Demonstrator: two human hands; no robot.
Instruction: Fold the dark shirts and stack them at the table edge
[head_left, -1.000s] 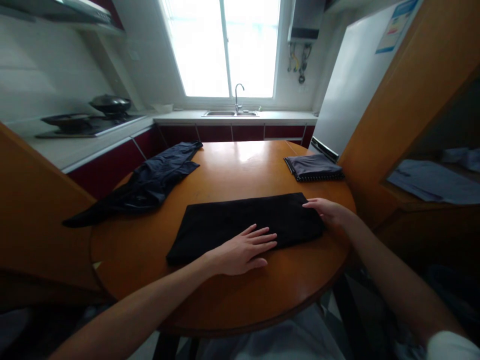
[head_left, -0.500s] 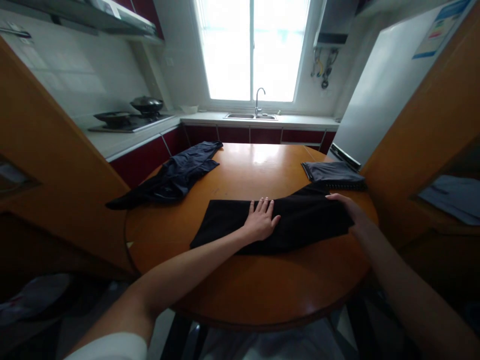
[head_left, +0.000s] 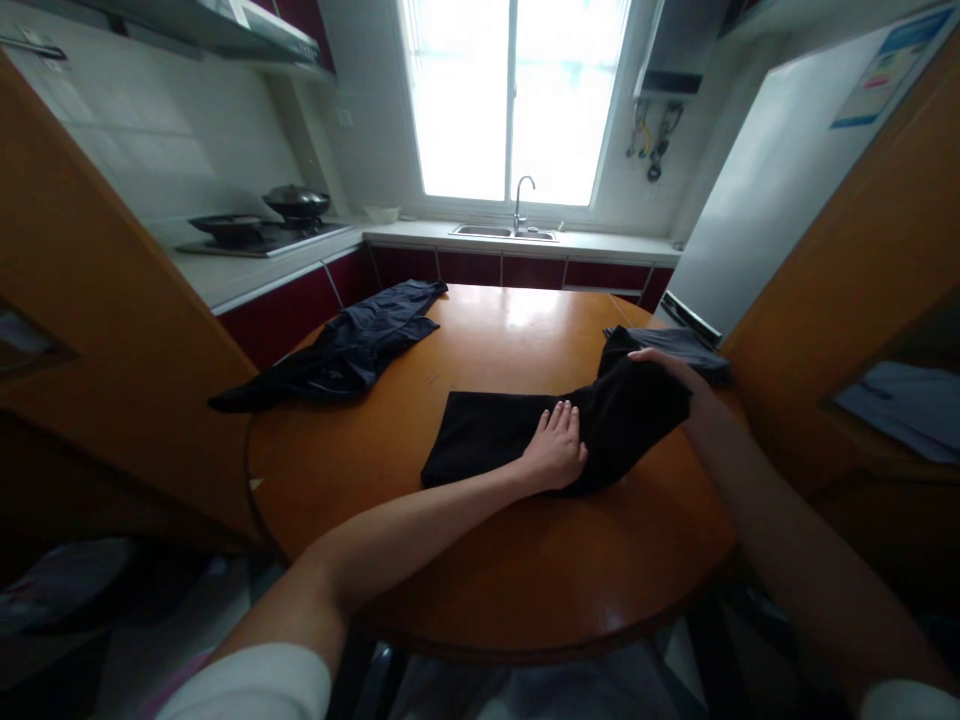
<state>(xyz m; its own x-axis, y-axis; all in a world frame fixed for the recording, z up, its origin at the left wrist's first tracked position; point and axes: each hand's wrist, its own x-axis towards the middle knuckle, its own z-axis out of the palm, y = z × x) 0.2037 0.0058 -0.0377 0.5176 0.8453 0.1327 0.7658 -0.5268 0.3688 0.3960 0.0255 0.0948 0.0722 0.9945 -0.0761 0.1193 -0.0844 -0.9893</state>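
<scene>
Black cloth (head_left: pixel 480 432): folded on the wooden table (head_left: pixel 510 580), its left part flat, its right part raised and bent up in the right hand
Left hand (head_left: pixel 556 452): open, palm down, fingers together, pressing on the cloth's middle beside the bend
Right hand (head_left: pixel 671 375): closed on the cloth's raised far right end, fingers over its upper edge; thumb hidden, so how tightly it closes I cannot tell
Dark blue garment (head_left: pixel 367 335): loosely spread on the table's far left
Grey folded cloth (head_left: pixel 679 345): behind the right hand, partly hidden
</scene>
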